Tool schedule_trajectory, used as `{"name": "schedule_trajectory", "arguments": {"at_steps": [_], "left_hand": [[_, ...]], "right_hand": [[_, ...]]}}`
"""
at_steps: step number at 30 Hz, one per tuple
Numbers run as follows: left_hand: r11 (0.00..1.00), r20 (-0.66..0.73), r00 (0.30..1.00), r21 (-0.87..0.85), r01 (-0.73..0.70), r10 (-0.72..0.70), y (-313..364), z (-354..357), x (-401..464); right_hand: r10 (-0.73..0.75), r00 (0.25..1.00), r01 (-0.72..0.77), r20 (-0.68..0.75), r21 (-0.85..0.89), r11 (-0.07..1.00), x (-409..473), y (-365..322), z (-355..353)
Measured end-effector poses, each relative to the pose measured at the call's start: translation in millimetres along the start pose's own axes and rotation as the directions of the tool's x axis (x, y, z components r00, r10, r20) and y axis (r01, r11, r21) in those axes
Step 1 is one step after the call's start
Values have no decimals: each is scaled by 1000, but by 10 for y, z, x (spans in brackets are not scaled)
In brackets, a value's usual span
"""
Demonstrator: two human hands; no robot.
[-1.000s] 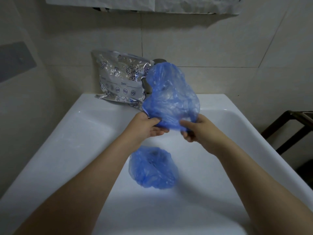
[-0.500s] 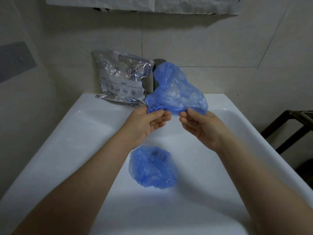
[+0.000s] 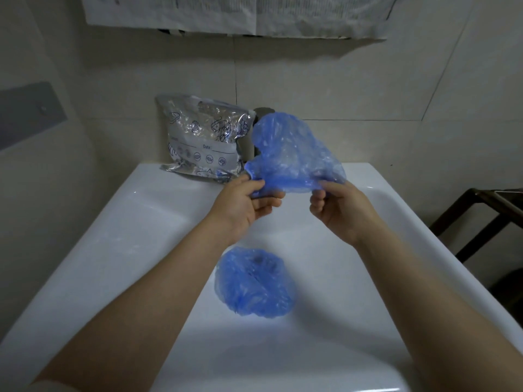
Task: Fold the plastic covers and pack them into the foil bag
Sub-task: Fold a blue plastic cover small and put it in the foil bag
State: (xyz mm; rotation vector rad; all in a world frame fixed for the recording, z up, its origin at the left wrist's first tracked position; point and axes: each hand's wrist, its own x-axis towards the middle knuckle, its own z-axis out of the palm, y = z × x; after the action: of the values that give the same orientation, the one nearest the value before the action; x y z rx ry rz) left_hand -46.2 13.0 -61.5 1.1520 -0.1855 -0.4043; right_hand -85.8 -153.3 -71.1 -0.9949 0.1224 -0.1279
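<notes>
Both hands, the left hand (image 3: 243, 206) and right hand (image 3: 341, 209), pinch the held blue plastic cover's (image 3: 294, 154) lower edge above the sink (image 3: 147, 222).

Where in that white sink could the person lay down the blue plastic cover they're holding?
The white ceramic sink has bare room on its flat left rim, in front of the silver foil bag, and in the basin right of the crumpled blue plastic cover lying there. It is crowded at the back, where the foil bag stands beside the held blue plastic cover.
</notes>
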Motion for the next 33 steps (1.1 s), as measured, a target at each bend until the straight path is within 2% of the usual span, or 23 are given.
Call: {"name": "schedule_trajectory", "arguments": {"at_steps": [2, 5, 9, 12, 14, 15, 17, 20, 23, 27, 31, 33], "left_hand": [[981, 7, 997, -176, 81, -81, -9, 7, -15], [888, 49, 977, -411, 208, -207, -54, 4, -31], [809, 156, 978, -551, 203, -139, -73, -28, -51], [870, 151, 983, -466, 164, -104, -59, -89, -25], [942, 74, 986, -290, 166, -151, -90, -83, -6], [971, 19, 985, -167, 173, -172, -110, -74, -6], [982, -70, 983, 75, 175, -170, -166, -72, -6], [955, -156, 981, 253, 152, -115, -208, -124, 17], [949, -176, 981, 288, 125, -76, -183, -163, 21], [949, -90, 996, 310, 54, -28, -154, -171, 26], [1000, 71, 997, 13, 25, -26, -103, -146, 12], [998, 172, 985, -56, 15, -5, -79, -150, -1]], "right_hand": [[49, 999, -48, -6, 83, 995, -18, -5, -15], [132, 991, -126, -32, 130, 983, -47, -17, -23], [117, 989, -134, 93, 200, 971, -54, -10, -81], [55, 993, -61, 107, 62, 996, -32, 60, -87], [20, 999, -18, 27, -67, 998, -14, 110, -82], [-12, 1000, 10, -10, -189, 982, -7, 129, -89], [-89, 995, 65, -38, -416, 907, -5, 148, -103], [-154, 985, 96, -76, -503, 859, -1, 143, -121], [-161, 986, 106, -52, -553, 826, -4, 111, -136], [-80, 996, 86, 34, -511, 855, -21, 35, -184], [-29, 986, 64, 166, -208, 976, -24, -67, -251], [-71, 956, 125, 286, -174, 977, -61, -138, -296]]}}
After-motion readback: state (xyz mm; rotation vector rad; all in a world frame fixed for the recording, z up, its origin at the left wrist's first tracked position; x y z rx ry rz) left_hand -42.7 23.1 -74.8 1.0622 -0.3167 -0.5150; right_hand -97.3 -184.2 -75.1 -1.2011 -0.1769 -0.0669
